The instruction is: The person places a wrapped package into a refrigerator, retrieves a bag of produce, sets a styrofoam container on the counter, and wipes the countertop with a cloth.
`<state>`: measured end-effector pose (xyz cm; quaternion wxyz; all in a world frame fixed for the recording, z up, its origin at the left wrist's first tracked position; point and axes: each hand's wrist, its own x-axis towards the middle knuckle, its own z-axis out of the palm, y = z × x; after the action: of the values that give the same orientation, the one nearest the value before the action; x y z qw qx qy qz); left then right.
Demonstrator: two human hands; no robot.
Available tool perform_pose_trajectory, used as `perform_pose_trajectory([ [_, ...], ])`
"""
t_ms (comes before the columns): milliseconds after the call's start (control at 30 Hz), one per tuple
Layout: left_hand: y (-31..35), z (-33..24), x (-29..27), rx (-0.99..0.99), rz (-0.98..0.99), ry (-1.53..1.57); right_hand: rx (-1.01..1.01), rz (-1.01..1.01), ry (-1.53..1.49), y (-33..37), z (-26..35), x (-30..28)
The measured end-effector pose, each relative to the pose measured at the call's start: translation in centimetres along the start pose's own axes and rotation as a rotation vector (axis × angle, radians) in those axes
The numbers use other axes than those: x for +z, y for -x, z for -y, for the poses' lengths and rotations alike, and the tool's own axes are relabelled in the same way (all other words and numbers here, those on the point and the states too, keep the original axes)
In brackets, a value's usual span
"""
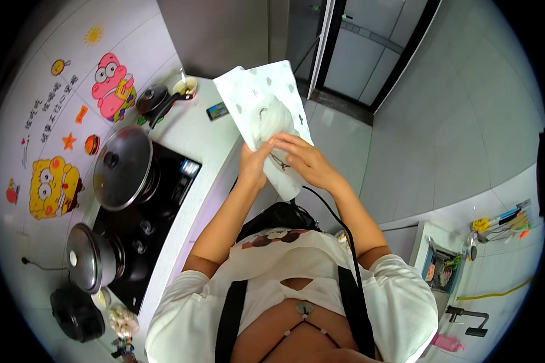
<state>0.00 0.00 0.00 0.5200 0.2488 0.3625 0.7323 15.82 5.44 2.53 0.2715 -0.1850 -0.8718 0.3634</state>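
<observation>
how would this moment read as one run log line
left fingers: holding white patterned sheet | right fingers: touching it | pan, pot: lidded, on stove

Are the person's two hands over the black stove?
No: the left hand and right hand are at the white patterned sheet, right of the black stove in the picture.

1 head-worn fisheye looks down, close over a white shirt (272, 260), floor (336, 136) farther off.

Black Chinese characters (56, 115), in slanting lines, on the white tiled wall (136, 36)
</observation>
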Motion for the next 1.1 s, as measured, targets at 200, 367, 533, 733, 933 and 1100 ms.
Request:
perform_pose_trajectory([
  [200, -8.7, 1.7, 3.1, -0.030, 0.015, -0.002, 0.191, -0.650, -0.050, -4.1, -4.3, -5.2],
  [367, -14.0, 5.1, 6.5, -0.216, 0.194, -0.027, 0.541, -0.540, -0.102, -4.1, -8.9, -9.2],
  [533, -19.9, 11.4, 9.9, -0.324, 0.270, -0.060, 0.612, -0.828, -0.268, -1.2, -13.7, -15.8],
  [733, -27.2, 16.3, 15.5, -0.340, 0.327, 0.046, 0.600, -1.497, -0.194, 2.5, -25.6, -28.6],
  [933, -34.3, 18.8, 19.9, -0.267, 0.215, -0.033, 0.466, -0.890, -0.561, -3.9, -28.7, -33.0],
  [1100, -38.1, 19.7, 20.2, -0.251, 0.257, -0.053, 0.521, -0.634, -0.741, -6.8, -31.8, -35.5],
])
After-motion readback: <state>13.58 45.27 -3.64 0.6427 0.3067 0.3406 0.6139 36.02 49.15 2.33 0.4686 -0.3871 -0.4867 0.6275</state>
